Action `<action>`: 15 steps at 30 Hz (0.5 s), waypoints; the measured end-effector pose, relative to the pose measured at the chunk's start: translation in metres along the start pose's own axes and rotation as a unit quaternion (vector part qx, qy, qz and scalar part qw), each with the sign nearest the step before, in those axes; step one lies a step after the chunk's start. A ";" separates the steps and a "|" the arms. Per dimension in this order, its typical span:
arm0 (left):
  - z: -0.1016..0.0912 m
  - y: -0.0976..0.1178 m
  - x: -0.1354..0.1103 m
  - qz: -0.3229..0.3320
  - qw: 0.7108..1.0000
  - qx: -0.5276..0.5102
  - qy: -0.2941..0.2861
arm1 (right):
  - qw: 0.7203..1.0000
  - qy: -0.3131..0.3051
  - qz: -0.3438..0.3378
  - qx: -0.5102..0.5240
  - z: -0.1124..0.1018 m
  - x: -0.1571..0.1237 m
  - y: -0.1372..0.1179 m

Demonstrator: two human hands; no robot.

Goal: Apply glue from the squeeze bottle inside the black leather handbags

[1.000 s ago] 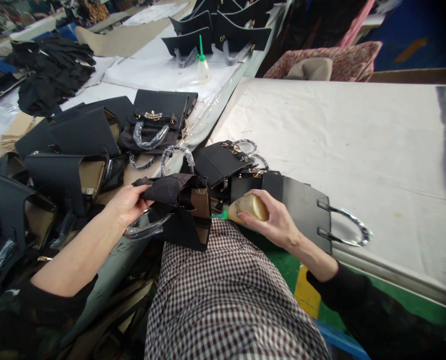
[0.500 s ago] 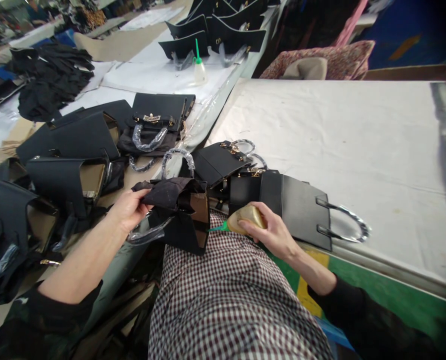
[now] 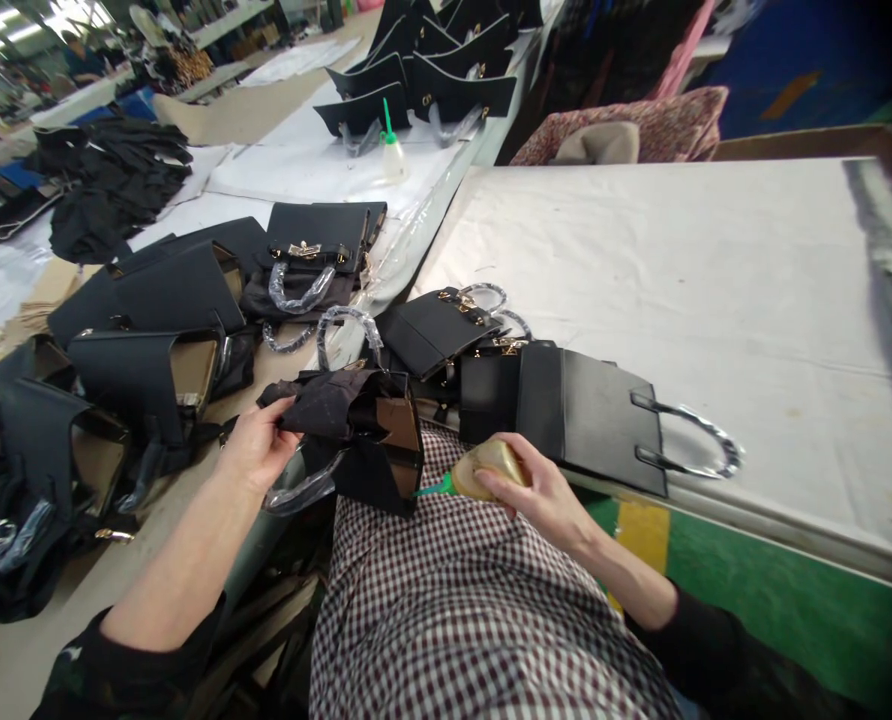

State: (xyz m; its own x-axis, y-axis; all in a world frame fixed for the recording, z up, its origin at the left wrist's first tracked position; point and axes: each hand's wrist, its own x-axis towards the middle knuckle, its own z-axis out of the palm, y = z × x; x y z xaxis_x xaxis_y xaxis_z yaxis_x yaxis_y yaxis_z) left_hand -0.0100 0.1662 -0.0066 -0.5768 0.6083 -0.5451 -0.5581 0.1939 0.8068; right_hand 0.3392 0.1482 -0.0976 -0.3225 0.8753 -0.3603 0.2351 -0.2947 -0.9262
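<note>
My left hand grips the dark lining at the near-left side of a black handbag, fingers closed on the cloth. The bag lies tilted over the table edge and my lap, its open side showing brown inside. One plastic-wrapped handle stands up behind it; another hangs in front. In my right hand is a squeeze bottle with yellowish contents, held on its side. Its thin green nozzle tip reaches the lower right edge of the bag; whether it touches I cannot tell.
More black handbags lie close on the right and beyond mine. Several unfinished bags crowd the left table. A second green-tipped bottle stands further back before rows of black bag pieces. A white-covered table extends right.
The view has tilted slightly, so most things sit a little lower. The bottle and its nozzle tip have shifted down along the bag's right edge. Both hands keep their hold.
</note>
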 end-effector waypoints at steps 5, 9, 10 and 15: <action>-0.012 0.003 -0.016 0.021 1.000 -0.017 0.002 | 0.998 0.007 0.033 0.059 0.006 -0.008 0.005; -0.027 0.006 -0.041 0.039 0.999 -0.032 0.017 | 0.996 0.041 0.022 0.081 0.003 -0.010 0.011; -0.032 0.006 -0.049 0.039 0.998 -0.033 0.022 | 0.996 0.052 0.018 0.077 0.002 -0.011 0.012; -0.067 -0.002 -0.086 0.018 0.997 -0.014 0.070 | 0.996 0.076 -0.010 0.034 -0.001 -0.012 0.016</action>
State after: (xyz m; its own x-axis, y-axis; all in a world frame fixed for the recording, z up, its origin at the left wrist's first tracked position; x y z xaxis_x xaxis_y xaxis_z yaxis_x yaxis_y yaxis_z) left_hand 0.0007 0.0621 0.0234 -0.6730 0.5013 -0.5439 -0.5509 0.1510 0.8208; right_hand 0.3479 0.1330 -0.1077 -0.1825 0.9279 -0.3250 0.1650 -0.2970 -0.9405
